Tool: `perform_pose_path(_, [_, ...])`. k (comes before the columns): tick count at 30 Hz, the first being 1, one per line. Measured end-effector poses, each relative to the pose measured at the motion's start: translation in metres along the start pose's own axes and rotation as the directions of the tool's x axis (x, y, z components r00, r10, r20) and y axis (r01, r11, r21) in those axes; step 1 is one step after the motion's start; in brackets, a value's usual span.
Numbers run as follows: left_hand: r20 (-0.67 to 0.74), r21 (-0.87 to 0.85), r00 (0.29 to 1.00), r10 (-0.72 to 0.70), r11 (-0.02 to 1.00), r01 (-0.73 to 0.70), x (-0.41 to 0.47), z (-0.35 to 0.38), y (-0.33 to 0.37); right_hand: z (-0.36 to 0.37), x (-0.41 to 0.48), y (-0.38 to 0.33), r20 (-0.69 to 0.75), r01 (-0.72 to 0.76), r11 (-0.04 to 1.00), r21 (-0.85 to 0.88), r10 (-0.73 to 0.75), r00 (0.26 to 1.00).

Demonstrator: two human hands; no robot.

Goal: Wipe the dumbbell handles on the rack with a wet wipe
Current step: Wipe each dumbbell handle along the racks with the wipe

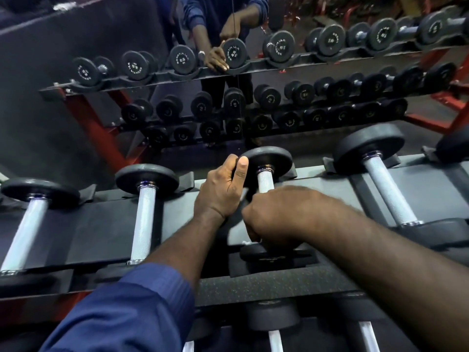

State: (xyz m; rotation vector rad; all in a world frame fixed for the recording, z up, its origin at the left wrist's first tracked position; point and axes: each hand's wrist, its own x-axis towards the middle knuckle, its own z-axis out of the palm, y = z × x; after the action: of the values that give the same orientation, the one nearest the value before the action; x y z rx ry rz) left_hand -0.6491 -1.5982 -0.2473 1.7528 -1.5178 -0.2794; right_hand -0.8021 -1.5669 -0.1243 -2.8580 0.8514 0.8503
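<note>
A row of dumbbells with black round heads and silver knurled handles lies across the top shelf of the rack (317,189). My left hand (223,189) grips the far head (269,161) of the middle dumbbell, thumb laid over its rim. My right hand (276,219) is wrapped round that dumbbell's handle (265,182), blurred by motion. A small white scrap of the wet wipe (245,242) peeks out below the fist; the remainder is hidden in the hand.
Neighbouring dumbbells lie to the left (146,219) and right (385,189) on the same shelf. A lower shelf with more dumbbells (275,336) runs along the bottom. A wall mirror (228,85) behind the rack reflects the rack and a person.
</note>
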Motion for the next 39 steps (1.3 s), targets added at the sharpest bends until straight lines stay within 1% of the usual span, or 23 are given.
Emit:
perform_pose_path(2, [0.011,-0.001,1.0,-0.006,1.0,0.006,-0.001,-0.003,0.004,-0.007,0.003,0.001,0.08,-0.008,0.999,0.05,0.004,0.997])
perform_pose_path(4, [0.029,0.009,0.999,-0.016,1.0,0.016,-0.001,-0.005,0.005,-0.013,-0.001,0.001,0.117,0.006,0.999,0.053,-0.012,0.993])
perform_pose_path(8, [0.03,0.009,1.0,-0.008,1.0,0.008,-0.001,-0.004,0.002,-0.013,-0.004,0.006,0.102,0.019,0.997,0.079,-0.027,0.994])
perform_pose_path(11, [0.031,-0.004,1.0,0.003,1.0,-0.003,0.001,-0.003,0.002,-0.006,-0.001,0.003,0.136,0.028,0.997,0.077,-0.038,0.99])
perform_pose_path(15, [0.042,0.017,0.999,-0.002,1.0,0.001,0.003,-0.002,0.0,-0.005,-0.01,0.011,0.085,0.05,0.994,0.099,-0.059,0.995])
perform_pose_path(17, [0.045,0.01,0.999,-0.011,1.0,0.011,0.001,-0.004,0.003,-0.006,-0.013,0.011,0.134,0.033,0.99,0.137,-0.051,0.99])
perform_pose_path(19, [0.062,0.027,0.998,-0.012,1.0,0.01,-0.001,-0.007,0.007,-0.011,-0.013,0.006,0.19,0.035,0.991,0.126,-0.059,0.98])
perform_pose_path(21, [0.074,0.04,0.997,-0.013,0.999,0.01,-0.002,-0.007,0.006,-0.017,-0.013,0.005,0.185,0.056,0.992,0.115,-0.077,0.98])
perform_pose_path(23, [0.075,0.028,0.997,-0.019,0.999,0.017,-0.001,-0.007,0.005,-0.023,-0.016,0.015,0.112,0.052,0.985,0.164,-0.071,0.991])
perform_pose_path(24, [0.076,0.026,0.997,-0.02,0.999,0.018,0.0,-0.006,0.005,-0.024,-0.017,0.023,0.048,0.039,0.977,0.211,-0.05,0.998])
perform_pose_path(25, [0.078,0.03,0.997,-0.024,0.999,0.021,0.0,-0.006,0.004,-0.024,-0.017,0.032,-0.047,0.021,0.965,0.261,-0.009,0.999])
perform_pose_path(26, [0.077,0.031,0.997,-0.03,0.999,0.027,0.0,-0.006,0.004,-0.021,-0.016,0.041,-0.163,-0.001,0.955,0.295,0.051,0.985])
perform_pose_path(27, [0.079,0.029,0.996,-0.036,0.999,0.033,-0.001,-0.006,0.004,-0.016,-0.013,0.05,-0.278,-0.037,0.951,0.306,0.126,0.952])
perform_pose_path(28, [0.085,0.024,0.996,-0.038,0.999,0.036,-0.002,-0.006,0.005,-0.009,-0.012,0.055,-0.386,-0.071,0.957,0.283,0.181,0.905])
perform_pose_path(29, [0.088,0.02,0.995,-0.042,0.999,0.041,-0.002,-0.007,0.006,0.0,-0.009,0.057,-0.462,-0.094,0.97,0.223,0.19,0.866])
perform_pose_path(30, [0.09,0.015,0.995,-0.045,0.999,0.044,-0.002,-0.007,0.006,0.01,-0.006,0.059,-0.493,-0.089,0.984,0.155,0.155,0.856])
perform_pose_path(32, [0.086,0.011,0.995,-0.044,0.999,0.043,-0.002,-0.008,0.007,0.035,-0.002,0.065,-0.48,-0.004,1.0,0.028,0.017,0.877])
perform_pose_path(33, [0.084,0.014,0.996,-0.035,0.999,0.034,-0.002,-0.008,0.008,0.044,-0.001,0.07,-0.481,0.013,1.0,-0.012,-0.017,0.876])
perform_pose_path(36, [0.078,0.026,0.997,-0.016,1.0,0.014,-0.001,-0.007,0.005,0.051,0.009,0.074,-0.524,-0.004,0.999,-0.05,-0.023,0.852])
perform_pose_path(39, [0.077,0.018,0.997,-0.019,1.0,0.018,-0.001,-0.007,0.006,0.046,0.02,0.067,-0.528,-0.07,0.992,-0.102,0.005,0.849])
